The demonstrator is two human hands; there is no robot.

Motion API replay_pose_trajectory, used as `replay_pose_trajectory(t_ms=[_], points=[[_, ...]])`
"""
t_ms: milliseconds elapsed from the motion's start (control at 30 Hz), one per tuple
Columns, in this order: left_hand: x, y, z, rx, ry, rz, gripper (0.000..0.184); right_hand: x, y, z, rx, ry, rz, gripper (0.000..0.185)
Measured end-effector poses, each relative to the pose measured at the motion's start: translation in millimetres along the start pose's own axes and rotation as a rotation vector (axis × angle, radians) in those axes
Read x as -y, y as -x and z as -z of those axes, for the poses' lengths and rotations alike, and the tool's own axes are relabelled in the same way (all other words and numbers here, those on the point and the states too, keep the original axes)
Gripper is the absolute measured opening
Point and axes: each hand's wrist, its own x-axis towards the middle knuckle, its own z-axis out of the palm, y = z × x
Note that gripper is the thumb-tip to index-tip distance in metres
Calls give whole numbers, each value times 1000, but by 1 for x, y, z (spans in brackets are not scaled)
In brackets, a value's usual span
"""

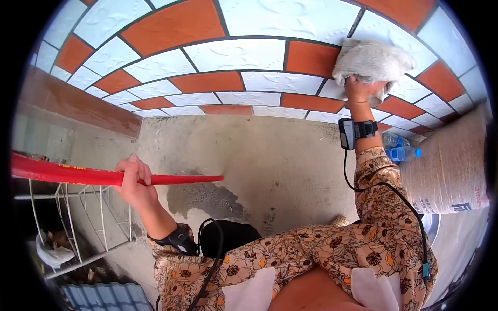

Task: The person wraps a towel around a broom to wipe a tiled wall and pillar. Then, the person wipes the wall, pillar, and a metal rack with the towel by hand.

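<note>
My right hand (364,90) presses a crumpled grey-white cloth (373,61) against the tiled wall (236,54), its fingers partly hidden under the fabric. The wall carries white embossed tiles and orange-red ones with dark joints. At the left, my left hand (137,181) is wrapped around a long red pole (67,172) with small yellow lettering. The pole lies roughly level across the view; one end points towards the middle, above the concrete floor (280,155). What its other end is joined to lies outside the view.
A large filled woven sack (446,160) stands at the right, with plastic bottles (399,147) beside it near the wall. A metal wire rack (85,217) is at the left, above blue corrugated sheet (106,296). A dark wet patch (205,197) marks the floor.
</note>
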Motion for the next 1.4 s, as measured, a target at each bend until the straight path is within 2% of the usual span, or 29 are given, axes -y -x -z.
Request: replay_pose_trajectory(t_ms=[67,100,133,167,200,267,300,333,367,433,533,567,600,633,700,833,900,933,1000,1033,1067,1100,1133,1167,1200,1233,1267,1367,1400], points=[[-9,-4,28,-33,-69,-12,24,-11,45,-36,477,-757,-447,67],[-11,-4,40,-55,-104,-44,24,21,53,-23,705,-245,-124,49],[-12,-6,52,-56,-139,-68,25,56,59,-10,788,233,269,31],[-10,-5,58,-100,-181,-103,25,64,84,-17,857,101,588,20],[-10,-4,66,-100,-199,-108,25,74,90,-26,987,-186,688,13],[-14,4,70,-127,-263,-149,24,80,64,0,728,-49,581,12],[-14,5,69,-151,-269,-147,25,66,53,6,548,38,511,16],[-16,7,70,-178,-285,-134,25,47,41,18,473,106,381,22],[-17,3,76,-136,-254,-110,27,31,22,26,253,133,380,26],[-16,-2,81,-101,-267,-138,28,-5,-9,52,344,462,482,33],[-15,-8,69,-134,-306,-172,30,-25,-32,59,-50,497,200,46],[-15,-9,69,-124,-291,-180,29,-42,-38,45,-450,258,-175,52],[-17,-8,71,-122,-288,-182,29,-43,-58,56,-496,189,-511,51],[-17,-8,72,-103,-304,-218,28,-67,-78,69,-554,46,-392,38],[-20,-5,71,-142,-318,-198,28,-124,-60,65,-480,-531,-1112,36],[-12,-5,74,-169,-349,-194,29,-87,-9,10,-371,-100,-851,49],[-8,-6,64,-152,-349,-177,30,-19,7,-16,-315,31,-508,55],[-6,-4,59,-146,-363,-161,31,23,20,-20,-267,57,-233,56],[0,-10,56,-123,-355,-159,30,60,26,-4,197,316,159,54],[3,-13,55,-136,-356,-153,30,50,19,4,232,279,303,65],[2,-15,57,-161,-369,-148,29,35,10,10,266,289,262,67],[1,-15,57,-166,-344,-149,28,24,-11,19,156,343,156,67],[1,-16,61,-222,-323,-136,27,41,-52,26,-104,136,-25,43],[-1,-17,76,-144,-276,-128,27,39,-88,22,-371,-380,-208,46],[-6,-17,78,-187,-282,-132,28,25,-121,31,-382,-86,-258,51],[-10,-18,83,-231,-267,-125,28,24,-160,35,-399,329,-151,55],[-15,-18,87,-209,-264,-152,27,59,-179,14,-335,284,-169,55],[-26,-27,104,-273,-274,-165,24,153,-189,-33,-533,58,8,51],[-38,-20,107,-285,-268,-194,24,191,-182,-31,-318,145,121,44]])
